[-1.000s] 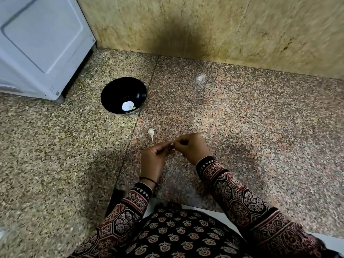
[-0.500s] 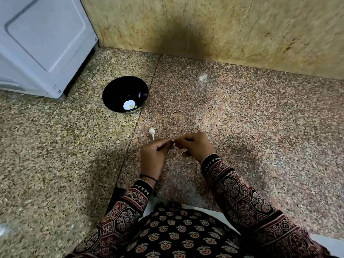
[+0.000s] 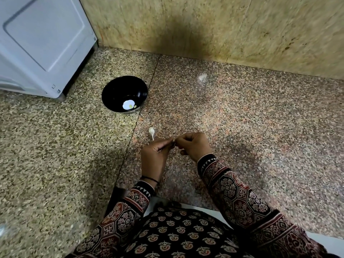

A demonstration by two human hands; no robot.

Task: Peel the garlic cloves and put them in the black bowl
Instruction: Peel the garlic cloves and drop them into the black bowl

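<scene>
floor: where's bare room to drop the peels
Bare floor right of the right hand, up to the wall; also left of the left hand. Tight only between bowl and hands, where a white scrap lies.

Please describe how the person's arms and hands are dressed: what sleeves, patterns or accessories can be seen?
Both hands, left and right, are bare, with no gloves. Both arms wear long sleeves in black, dark red and cream, printed with octagonal floral medallions. Each cuff has a black-and-white triangle border. A thin black band circles the left wrist. No rings can be made out.
</scene>
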